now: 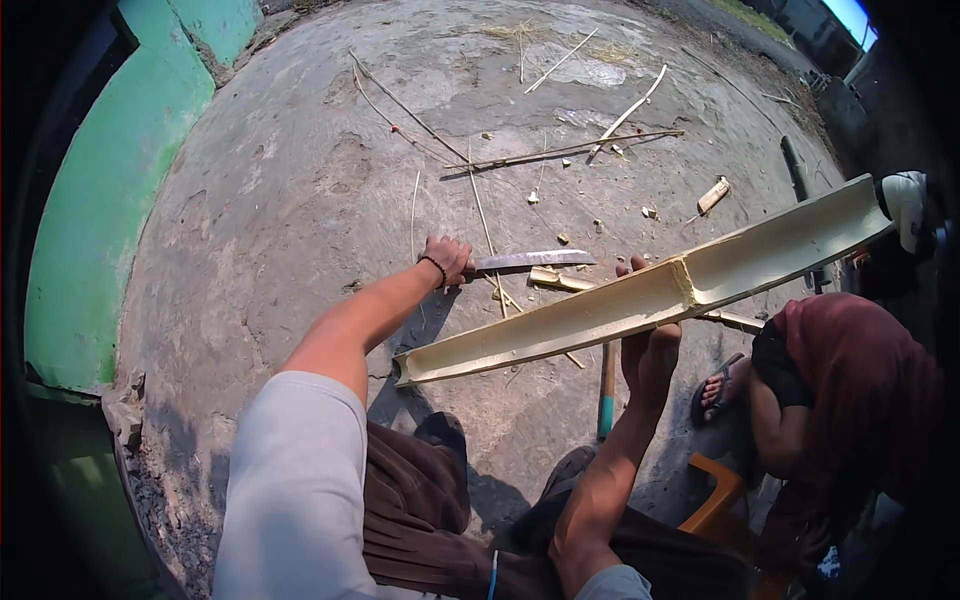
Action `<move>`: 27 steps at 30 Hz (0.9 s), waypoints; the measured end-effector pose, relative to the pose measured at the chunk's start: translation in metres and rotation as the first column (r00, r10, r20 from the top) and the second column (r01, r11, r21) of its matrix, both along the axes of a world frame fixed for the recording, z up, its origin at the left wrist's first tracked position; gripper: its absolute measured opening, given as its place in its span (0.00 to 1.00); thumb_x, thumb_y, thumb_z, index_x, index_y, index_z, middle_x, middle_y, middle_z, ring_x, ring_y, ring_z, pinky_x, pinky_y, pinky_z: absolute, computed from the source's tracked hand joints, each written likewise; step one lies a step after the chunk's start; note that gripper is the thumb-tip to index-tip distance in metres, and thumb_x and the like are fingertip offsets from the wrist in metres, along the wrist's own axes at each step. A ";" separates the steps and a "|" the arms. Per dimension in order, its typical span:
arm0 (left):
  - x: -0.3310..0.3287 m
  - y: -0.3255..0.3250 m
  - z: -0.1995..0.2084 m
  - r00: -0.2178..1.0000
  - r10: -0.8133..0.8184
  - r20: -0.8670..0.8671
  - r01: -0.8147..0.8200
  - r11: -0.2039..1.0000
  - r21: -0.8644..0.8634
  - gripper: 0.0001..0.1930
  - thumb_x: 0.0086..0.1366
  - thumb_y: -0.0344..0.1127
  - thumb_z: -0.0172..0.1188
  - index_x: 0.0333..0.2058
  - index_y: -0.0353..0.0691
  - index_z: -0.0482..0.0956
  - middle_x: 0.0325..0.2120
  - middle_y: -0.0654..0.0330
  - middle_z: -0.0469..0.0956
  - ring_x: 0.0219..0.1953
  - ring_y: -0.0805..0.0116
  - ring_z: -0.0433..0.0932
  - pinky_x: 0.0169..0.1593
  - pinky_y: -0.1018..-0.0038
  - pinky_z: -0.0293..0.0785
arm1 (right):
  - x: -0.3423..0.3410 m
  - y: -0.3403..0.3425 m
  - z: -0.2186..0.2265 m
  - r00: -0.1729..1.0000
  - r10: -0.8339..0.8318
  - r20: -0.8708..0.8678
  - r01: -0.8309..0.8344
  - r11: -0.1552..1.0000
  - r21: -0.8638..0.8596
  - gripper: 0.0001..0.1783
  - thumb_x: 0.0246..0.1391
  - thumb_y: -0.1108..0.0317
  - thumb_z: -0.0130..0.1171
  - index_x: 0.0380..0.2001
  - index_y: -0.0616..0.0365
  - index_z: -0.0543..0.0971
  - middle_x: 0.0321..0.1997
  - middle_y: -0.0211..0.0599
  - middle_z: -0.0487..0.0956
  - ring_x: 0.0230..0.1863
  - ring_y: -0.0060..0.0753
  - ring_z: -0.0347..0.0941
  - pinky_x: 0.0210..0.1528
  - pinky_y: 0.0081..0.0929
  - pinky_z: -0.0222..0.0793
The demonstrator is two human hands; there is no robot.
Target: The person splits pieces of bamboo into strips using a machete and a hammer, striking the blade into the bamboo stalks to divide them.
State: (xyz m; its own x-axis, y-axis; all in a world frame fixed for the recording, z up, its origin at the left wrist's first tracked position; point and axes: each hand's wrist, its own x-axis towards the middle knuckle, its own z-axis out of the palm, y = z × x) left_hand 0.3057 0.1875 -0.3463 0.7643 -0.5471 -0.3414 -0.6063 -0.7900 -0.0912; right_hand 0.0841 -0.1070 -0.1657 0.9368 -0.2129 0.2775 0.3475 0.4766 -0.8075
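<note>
Open ahead across concrete floor [270, 190]; bounded left by green wall [110, 220], right by bent-over person [855, 360]. Across the front, split bamboo [600, 311], slanting up rightward along its long axis; beyond, knife [535, 260], pointing right. Wrapped under bamboo, right hand [651, 356]; closed around knife handle, left hand [449, 259].

A rough, sunlit grey concrete floor [260, 200] spreads beside a worn green wall [105, 230] at left.

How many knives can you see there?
1: the long knife, in the left hand. Another may be hidden: the split bamboo covers one end of the teal-ended handle.
</note>
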 end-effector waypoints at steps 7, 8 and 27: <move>0.010 0.009 -0.005 0.996 -0.073 -0.047 0.068 0.993 -0.096 0.27 0.58 0.52 0.64 0.47 0.38 0.72 0.37 0.48 0.83 0.44 0.50 0.83 0.44 0.51 0.75 | -0.002 0.010 0.016 0.999 0.041 -0.023 -0.041 0.999 0.019 0.61 0.45 0.37 0.69 0.70 0.66 0.54 0.71 0.59 0.61 0.70 0.54 0.62 0.71 0.50 0.62; 0.007 -0.001 0.003 0.991 -0.076 -0.108 0.050 0.971 -0.232 0.25 0.59 0.51 0.62 0.45 0.36 0.72 0.35 0.45 0.83 0.43 0.46 0.83 0.43 0.51 0.77 | -0.006 0.005 0.016 0.999 0.033 -0.024 -0.034 0.999 -0.039 0.59 0.47 0.37 0.68 0.69 0.66 0.56 0.71 0.58 0.61 0.71 0.55 0.61 0.70 0.51 0.62; 0.025 0.100 0.449 0.700 0.580 0.416 -0.029 0.605 -0.796 0.35 0.63 0.71 0.56 0.23 0.38 0.73 0.13 0.69 0.65 0.17 0.77 0.67 0.23 0.71 0.64 | 0.145 0.039 0.172 0.953 0.218 0.210 -0.148 0.941 -0.304 0.43 0.61 0.61 0.66 0.67 0.65 0.52 0.44 0.47 0.83 0.47 0.30 0.79 0.55 0.32 0.76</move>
